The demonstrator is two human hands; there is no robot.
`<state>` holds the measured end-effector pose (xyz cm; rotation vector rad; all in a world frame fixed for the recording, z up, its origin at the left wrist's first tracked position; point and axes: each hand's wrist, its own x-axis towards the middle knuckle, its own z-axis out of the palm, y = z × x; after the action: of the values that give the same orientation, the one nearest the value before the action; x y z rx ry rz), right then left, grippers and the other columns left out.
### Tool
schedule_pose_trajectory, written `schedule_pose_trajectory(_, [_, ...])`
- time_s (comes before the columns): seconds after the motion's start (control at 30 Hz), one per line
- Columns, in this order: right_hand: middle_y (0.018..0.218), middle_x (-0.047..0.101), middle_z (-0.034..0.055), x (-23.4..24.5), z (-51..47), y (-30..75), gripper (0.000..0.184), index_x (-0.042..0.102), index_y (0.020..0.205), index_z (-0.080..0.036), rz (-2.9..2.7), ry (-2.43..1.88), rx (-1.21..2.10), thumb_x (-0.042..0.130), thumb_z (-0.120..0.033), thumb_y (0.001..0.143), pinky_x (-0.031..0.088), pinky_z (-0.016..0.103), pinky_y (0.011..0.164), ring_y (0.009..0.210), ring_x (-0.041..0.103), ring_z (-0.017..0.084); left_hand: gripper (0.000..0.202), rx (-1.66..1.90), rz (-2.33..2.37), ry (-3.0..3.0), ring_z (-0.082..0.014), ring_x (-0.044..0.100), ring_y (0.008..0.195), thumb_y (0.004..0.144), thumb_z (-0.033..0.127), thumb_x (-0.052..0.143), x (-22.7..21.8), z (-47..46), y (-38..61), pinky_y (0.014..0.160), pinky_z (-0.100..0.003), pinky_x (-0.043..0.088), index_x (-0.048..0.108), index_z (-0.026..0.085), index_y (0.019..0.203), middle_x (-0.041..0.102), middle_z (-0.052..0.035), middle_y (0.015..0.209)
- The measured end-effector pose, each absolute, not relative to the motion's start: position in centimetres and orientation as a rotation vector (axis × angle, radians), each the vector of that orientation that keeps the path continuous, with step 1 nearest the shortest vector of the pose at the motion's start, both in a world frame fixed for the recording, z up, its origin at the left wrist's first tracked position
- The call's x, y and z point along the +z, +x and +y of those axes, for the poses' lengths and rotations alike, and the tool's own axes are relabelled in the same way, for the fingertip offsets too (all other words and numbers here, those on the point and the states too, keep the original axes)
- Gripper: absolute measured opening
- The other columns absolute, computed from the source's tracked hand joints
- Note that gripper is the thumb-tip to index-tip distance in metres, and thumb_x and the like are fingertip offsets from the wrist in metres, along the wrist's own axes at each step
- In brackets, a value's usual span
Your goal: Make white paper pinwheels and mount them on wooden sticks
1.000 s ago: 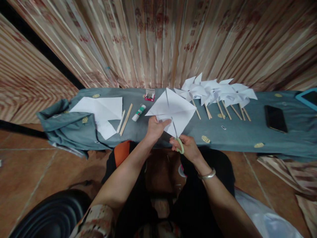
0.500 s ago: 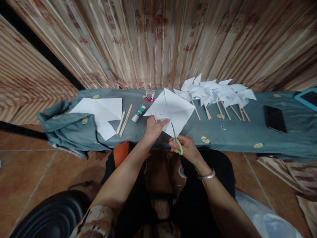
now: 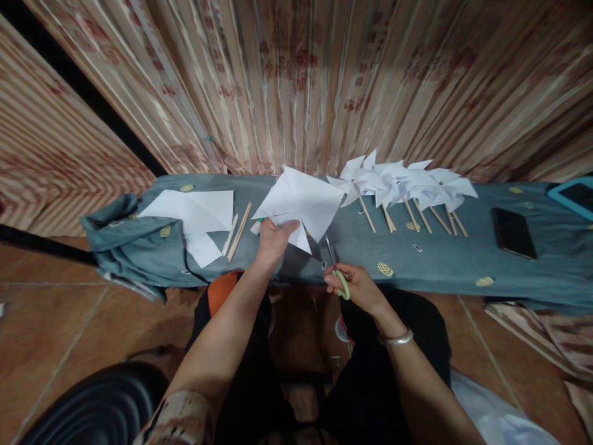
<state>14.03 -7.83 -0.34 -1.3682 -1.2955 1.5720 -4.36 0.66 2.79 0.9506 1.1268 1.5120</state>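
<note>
My left hand (image 3: 274,240) is closed on a square sheet of white paper (image 3: 303,196), thumb on top, holding it above the cloth. Slits run inward from the sheet's corners, and the corner nearest me is split into two points. In my right hand (image 3: 354,285) is a pair of scissors (image 3: 341,283) with light green handles. Their blades point away from me, just right of the paper and apart from it. The glue stick is mostly hidden under the sheet's left side.
Several white paper pinwheels (image 3: 401,182) on wooden sticks lie at the back right. Beyond them are a black phone (image 3: 513,232) and a blue-framed device (image 3: 574,194). To the left are wooden sticks (image 3: 239,232), a white pencil-like stick (image 3: 230,235) and more paper (image 3: 210,207). A grey-green cloth (image 3: 445,266) covers the table.
The paper has moved left with my left hand, and now covers the red box and most of the glue stick. The scissors have come out of the slit in the near corner.
</note>
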Motion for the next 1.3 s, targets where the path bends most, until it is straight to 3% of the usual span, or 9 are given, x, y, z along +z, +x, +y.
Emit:
schedule_pose_trajectory(0.37, [0.069,0.067,0.0029,-0.1,-6.0,16.2,0.047,0.065,0.084,-0.019,-1.000,-1.394,1.104,0.072,-0.062,0.066,0.045,0.025,0.056,0.059,0.057,0.013,0.025,1.353,1.158,1.108,-0.0191,0.064,0.077,0.054,0.018,0.075,1.9,0.7,-4.4,0.075,-0.029,0.052,0.068,0.015,0.078,0.072,-0.0040,0.083])
schedule_pose_trajectory(0.53, [0.063,0.059,-0.0016,0.5,-5.2,17.2,0.043,0.066,0.087,-0.020,-0.990,-1.386,0.923,0.073,-0.057,0.066,0.041,0.025,0.053,0.056,0.051,0.012,0.014,1.185,1.171,1.211,-0.0153,0.059,0.065,0.055,0.019,0.071,1.8,0.3,-4.3,0.062,-0.025,0.048,0.067,0.014,0.068,0.068,-0.0007,0.069])
schedule_pose_trajectory(0.67, [0.063,0.056,-0.0034,1.0,-5.2,17.3,0.041,0.066,0.086,-0.020,-1.018,-1.352,0.970,0.077,-0.052,0.062,0.038,0.024,0.052,0.056,0.049,0.012,0.006,1.051,1.184,1.301,-0.0124,0.054,0.057,0.058,0.017,0.067,2.2,-0.1,-4.3,0.057,-0.022,0.044,0.064,0.014,0.061,0.062,0.0020,0.060])
schedule_pose_trajectory(1.1, [0.071,0.059,-0.0014,0.9,-5.7,17.6,0.040,0.067,0.092,-0.022,-1.106,-1.326,1.005,0.076,-0.050,0.065,0.043,0.026,0.058,0.061,0.050,0.013,0.009,0.953,1.215,1.503,-0.0196,0.064,0.072,0.060,0.018,0.064,1.4,-0.1,-3.7,0.065,-0.025,0.049,0.069,0.015,0.066,0.068,-0.0006,0.066])
schedule_pose_trajectory(1.3, [0.066,0.058,-0.0040,0.8,-5.7,17.3,0.040,0.066,0.088,-0.022,-1.055,-1.336,1.078,0.081,-0.045,0.058,0.042,0.024,0.054,0.056,0.048,0.011,0.014,0.939,1.220,1.513,-0.0194,0.063,0.072,0.060,0.017,0.063,1.1,-0.1,-3.5,0.064,-0.025,0.049,0.071,0.014,0.071,0.070,-0.0023,0.072])
